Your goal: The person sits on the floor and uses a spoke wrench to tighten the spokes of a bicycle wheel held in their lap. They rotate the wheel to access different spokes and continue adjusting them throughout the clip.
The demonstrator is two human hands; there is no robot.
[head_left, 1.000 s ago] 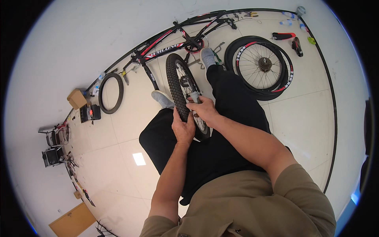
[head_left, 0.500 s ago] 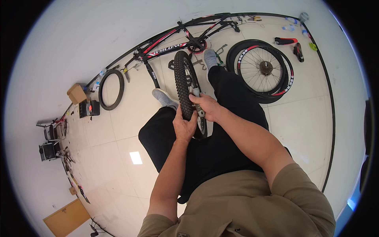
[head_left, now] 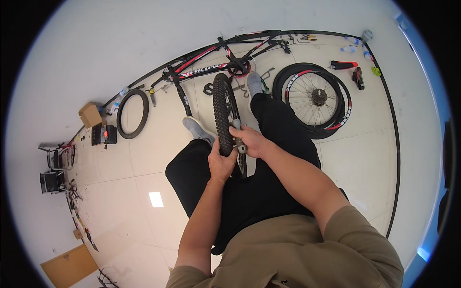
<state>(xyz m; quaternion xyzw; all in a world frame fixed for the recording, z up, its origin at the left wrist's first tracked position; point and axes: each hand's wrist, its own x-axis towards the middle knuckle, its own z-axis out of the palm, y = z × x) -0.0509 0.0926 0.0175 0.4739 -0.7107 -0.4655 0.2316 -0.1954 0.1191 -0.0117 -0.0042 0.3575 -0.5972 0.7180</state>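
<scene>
A bicycle wheel with a black knobbly tyre [head_left: 221, 108] stands upright between my legs, its tread facing left. My left hand [head_left: 222, 164] is closed round the near part of the tyre, thumb on the right side. On the wheel's right side, my right hand [head_left: 251, 141] grips a grey tube-shaped tool [head_left: 241, 148] with a rounded end, held close against the rim. Its exact kind is not clear, and my fingers cover part of it. The wheel's lowest part lies hidden behind my hands and trousers.
Beyond the wheel, a black and red bicycle frame [head_left: 206, 71] lies along the wall. A rear wheel with a cassette [head_left: 319, 97] lies to the right. Leftward are a loose tyre [head_left: 120, 115], a cardboard box [head_left: 90, 115] and a black case [head_left: 111, 135]. Bottles [head_left: 347, 49] lie at the back right.
The whole view has shifted, so things sit slightly lower in the picture. Both hands keep their hold on the tyre and the grey tool, with little other movement.
</scene>
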